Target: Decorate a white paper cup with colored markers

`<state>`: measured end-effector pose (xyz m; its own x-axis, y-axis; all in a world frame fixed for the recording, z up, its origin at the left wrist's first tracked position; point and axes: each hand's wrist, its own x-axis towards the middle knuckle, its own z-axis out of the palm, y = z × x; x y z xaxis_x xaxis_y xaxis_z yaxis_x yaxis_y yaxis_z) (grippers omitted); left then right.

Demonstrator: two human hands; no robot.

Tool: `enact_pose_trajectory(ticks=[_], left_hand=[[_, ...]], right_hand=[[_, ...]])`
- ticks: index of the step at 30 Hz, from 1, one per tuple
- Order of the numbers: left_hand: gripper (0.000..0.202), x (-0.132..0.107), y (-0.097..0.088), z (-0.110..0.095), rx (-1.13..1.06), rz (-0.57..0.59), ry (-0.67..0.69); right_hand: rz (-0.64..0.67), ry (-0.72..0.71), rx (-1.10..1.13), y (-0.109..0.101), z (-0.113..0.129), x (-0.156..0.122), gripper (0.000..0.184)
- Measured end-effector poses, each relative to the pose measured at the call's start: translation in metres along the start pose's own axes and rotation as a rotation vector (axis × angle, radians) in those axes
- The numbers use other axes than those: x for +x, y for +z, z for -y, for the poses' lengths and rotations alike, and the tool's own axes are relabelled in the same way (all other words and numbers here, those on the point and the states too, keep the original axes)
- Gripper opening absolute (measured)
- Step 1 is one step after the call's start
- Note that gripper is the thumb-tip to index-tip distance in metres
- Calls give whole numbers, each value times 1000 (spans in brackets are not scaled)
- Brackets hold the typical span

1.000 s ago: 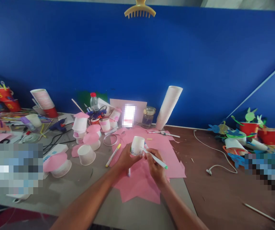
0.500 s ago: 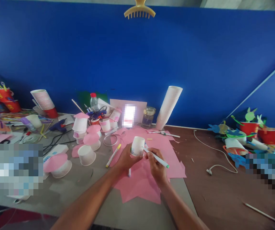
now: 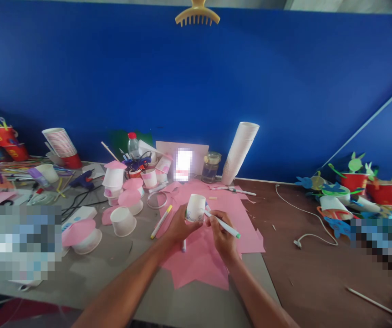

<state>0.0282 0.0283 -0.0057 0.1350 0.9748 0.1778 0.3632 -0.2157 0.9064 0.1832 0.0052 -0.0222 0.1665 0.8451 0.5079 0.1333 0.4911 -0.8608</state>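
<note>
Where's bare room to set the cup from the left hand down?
Free: the grey tabletop between the upturned paper cup and the pink paper sheet under the left hand; also the brown wooden tabletop right of that sheet, short of the white cable. Crowded: behind the sheet, among the paper cups with pink paper discs.

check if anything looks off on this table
The tall stack of white paper cups looks odd: at the back of the table, it tilts steeply to the right beside the blue wall instead of standing upright.
</note>
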Motion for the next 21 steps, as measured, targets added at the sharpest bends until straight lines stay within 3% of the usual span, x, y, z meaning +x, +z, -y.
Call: enact_pose_trajectory(ticks=[21], left_hand=[[43,2,-1,-1,-2,3,12]], right_hand=[[-29,30,-12,-1,11,3,22]])
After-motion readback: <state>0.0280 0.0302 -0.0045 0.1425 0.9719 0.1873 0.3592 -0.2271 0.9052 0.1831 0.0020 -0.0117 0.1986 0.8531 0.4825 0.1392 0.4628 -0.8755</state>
